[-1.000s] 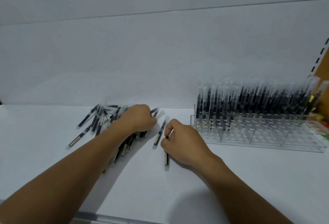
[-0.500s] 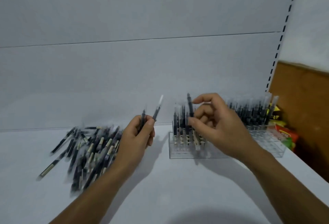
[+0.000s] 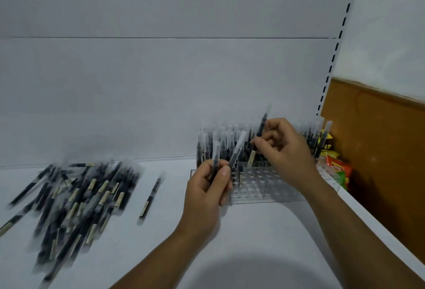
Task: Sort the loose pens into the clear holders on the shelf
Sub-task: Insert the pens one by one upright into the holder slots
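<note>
Far left: loose pens [image 3: 76,199] heaped, blurred, on white shelf [image 3: 253,242]. Stray pen [image 3: 150,194] lies alone just right of heap. My left hand [image 3: 207,187] grips two pens [image 3: 238,148], caps up, in front of clear holder [image 3: 259,187]. Holder's back rows packed with upright pens. My right hand [image 3: 285,153] pinches single pen [image 3: 261,128], near upright, above holder. Snack packets [image 3: 338,169] near holder's right end.

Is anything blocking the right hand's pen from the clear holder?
Nothing visible does. The right hand holds the pen over the clear holder beside empty slots; standing pens are behind it, the left hand to its left.
</note>
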